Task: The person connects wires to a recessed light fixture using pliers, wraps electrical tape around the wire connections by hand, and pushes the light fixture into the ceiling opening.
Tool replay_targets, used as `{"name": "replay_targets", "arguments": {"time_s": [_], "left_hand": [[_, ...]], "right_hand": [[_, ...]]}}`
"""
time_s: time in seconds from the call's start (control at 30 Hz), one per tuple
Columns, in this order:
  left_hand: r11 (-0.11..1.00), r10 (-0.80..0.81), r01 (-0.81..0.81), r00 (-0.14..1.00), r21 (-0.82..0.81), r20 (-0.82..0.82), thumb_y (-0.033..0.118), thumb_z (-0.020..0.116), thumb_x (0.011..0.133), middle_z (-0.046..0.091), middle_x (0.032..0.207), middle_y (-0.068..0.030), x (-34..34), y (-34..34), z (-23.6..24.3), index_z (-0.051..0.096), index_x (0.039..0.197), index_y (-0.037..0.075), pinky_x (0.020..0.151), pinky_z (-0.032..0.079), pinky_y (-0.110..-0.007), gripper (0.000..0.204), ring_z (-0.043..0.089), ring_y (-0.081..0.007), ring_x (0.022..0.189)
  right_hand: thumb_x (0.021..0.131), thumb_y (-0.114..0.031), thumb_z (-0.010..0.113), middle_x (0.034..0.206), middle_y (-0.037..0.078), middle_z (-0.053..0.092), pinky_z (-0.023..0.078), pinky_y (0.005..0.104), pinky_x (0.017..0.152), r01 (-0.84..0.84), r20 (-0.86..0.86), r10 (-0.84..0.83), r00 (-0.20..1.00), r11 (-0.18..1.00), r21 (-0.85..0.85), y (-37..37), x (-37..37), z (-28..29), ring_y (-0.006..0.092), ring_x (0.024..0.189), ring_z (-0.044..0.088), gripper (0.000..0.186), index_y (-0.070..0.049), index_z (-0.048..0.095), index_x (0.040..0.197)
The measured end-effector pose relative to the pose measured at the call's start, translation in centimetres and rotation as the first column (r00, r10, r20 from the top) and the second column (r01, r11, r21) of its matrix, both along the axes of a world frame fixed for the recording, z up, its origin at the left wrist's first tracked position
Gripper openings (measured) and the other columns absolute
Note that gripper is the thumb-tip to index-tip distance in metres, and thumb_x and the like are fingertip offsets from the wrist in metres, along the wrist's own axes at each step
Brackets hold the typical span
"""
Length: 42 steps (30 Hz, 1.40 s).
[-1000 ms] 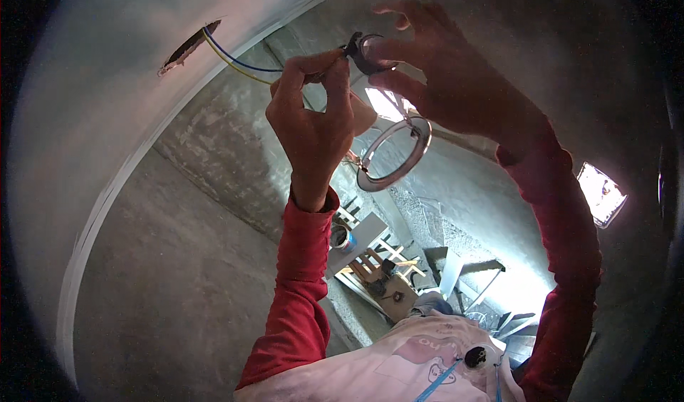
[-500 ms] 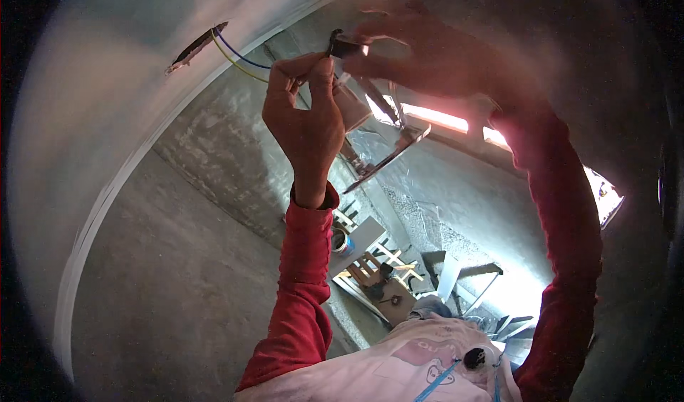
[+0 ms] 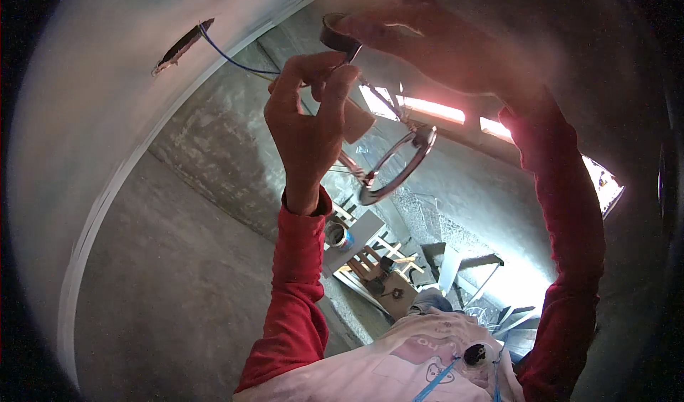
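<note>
Both arms in red sleeves reach up to a white ceiling (image 3: 107, 103). My left hand (image 3: 306, 124) pinches a blue and a yellowish wire (image 3: 239, 61) that run out of a narrow slot (image 3: 182, 46) in the ceiling. My right hand (image 3: 442, 53), blurred and close to the camera, grips a small dark fitting (image 3: 338, 35) right above the left fingertips. A shiny metal ring (image 3: 399, 163) hangs tilted below the two hands, joined to the fitting by thin leads.
A rough grey concrete wall (image 3: 178, 259) fills the left and middle. Bright window openings (image 3: 427, 110) glow behind the hands. Far below lie wooden pieces (image 3: 370, 263), a small can (image 3: 338, 235) and a metal stand (image 3: 463, 267).
Both hands have shifted slightly up along the ceiling. The metal ring swung edge-on half a second ago and now hangs lower and more face-on.
</note>
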<state>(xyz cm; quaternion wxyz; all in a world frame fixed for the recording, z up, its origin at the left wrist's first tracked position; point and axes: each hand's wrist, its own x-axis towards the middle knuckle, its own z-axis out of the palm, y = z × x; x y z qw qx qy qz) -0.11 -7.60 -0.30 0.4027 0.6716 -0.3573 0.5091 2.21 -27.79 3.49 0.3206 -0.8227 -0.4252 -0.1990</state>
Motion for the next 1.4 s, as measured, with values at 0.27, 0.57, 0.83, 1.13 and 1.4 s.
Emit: {"name": "replay_targets", "arguments": {"time_s": [0.27, 0.57, 0.83, 1.13, 1.4], "left_hand": [[0.945, 0.257, -0.260, 0.965, 0.200, 0.044, 0.016, 0.073, 0.083, 0.063, 0.073, 0.0012, -0.3, 0.3, 0.7, 0.070, 0.087, 0.008, 0.071, 0.040, -0.028, 0.009, 0.049, -0.0096, 0.067], [1.000, 0.020, -0.019, 0.999, 0.013, -0.039, 0.011, 0.070, 0.085, 0.065, 0.076, -0.0008, 0.1, 0.6, 0.6, 0.070, 0.095, 0.007, 0.065, 0.045, -0.029, 0.010, 0.056, -0.0111, 0.068], [0.974, 0.034, -0.061, 0.991, 0.216, 0.129, 0.007, 0.066, 0.085, 0.064, 0.079, -0.0023, -0.2, 0.7, 0.6, 0.068, 0.087, 0.006, 0.072, 0.044, -0.031, 0.004, 0.059, -0.0161, 0.073], [0.962, 0.221, -0.220, 0.975, 0.159, 0.011, 0.018, 0.063, 0.087, 0.066, 0.079, -0.0019, -0.1, 0.8, 0.1, 0.066, 0.088, 0.008, 0.081, 0.037, -0.033, 0.011, 0.060, -0.0157, 0.069], [0.963, -0.138, 0.209, 0.923, 0.170, -0.358, 0.017, 0.060, 0.095, 0.071, 0.086, -0.0031, 0.8, 1.6, 2.4, 0.066, 0.112, 0.003, 0.068, 0.046, -0.023, 0.023, 0.062, -0.0067, 0.080]], "right_hand": [[0.089, -0.050, 0.061, 0.142, 0.019, 0.046, 0.032, 0.0502, 0.109, 0.448, 0.579, -0.451, 0.679, 0.880, 0.160, 0.8, -2.0, -2.1, 0.0330, 0.134, 0.039, 0.052, -0.013, 0.061, 0.126], [0.090, -0.041, 0.065, 0.110, 0.014, 0.065, 0.048, 0.0394, 0.091, -0.135, 0.421, 0.031, 0.906, 0.966, 0.219, 0.2, -3.0, -2.6, 0.0292, 0.105, 0.061, 0.041, -0.006, 0.066, 0.111], [0.100, -0.036, 0.047, 0.138, 0.011, 0.052, 0.039, 0.0385, 0.108, -0.122, 0.176, 0.115, 0.978, 0.992, 0.030, 0.9, -1.9, 0.8, 0.0282, 0.126, 0.051, 0.043, -0.009, 0.054, 0.133], [0.090, -0.034, 0.067, 0.138, 0.012, 0.049, 0.038, 0.0388, 0.104, 0.117, 0.517, -0.210, 0.830, 0.971, 0.206, 1.4, -4.1, -4.5, 0.0285, 0.124, 0.048, 0.034, -0.013, 0.067, 0.116], [0.089, -0.035, 0.064, 0.088, 0.019, 0.065, 0.051, 0.0441, 0.077, -0.014, 0.304, -0.083, 0.949, 0.953, 0.304, 2.3, -2.3, -3.7, 0.0345, 0.082, 0.064, 0.034, -0.002, 0.067, 0.092]]}}
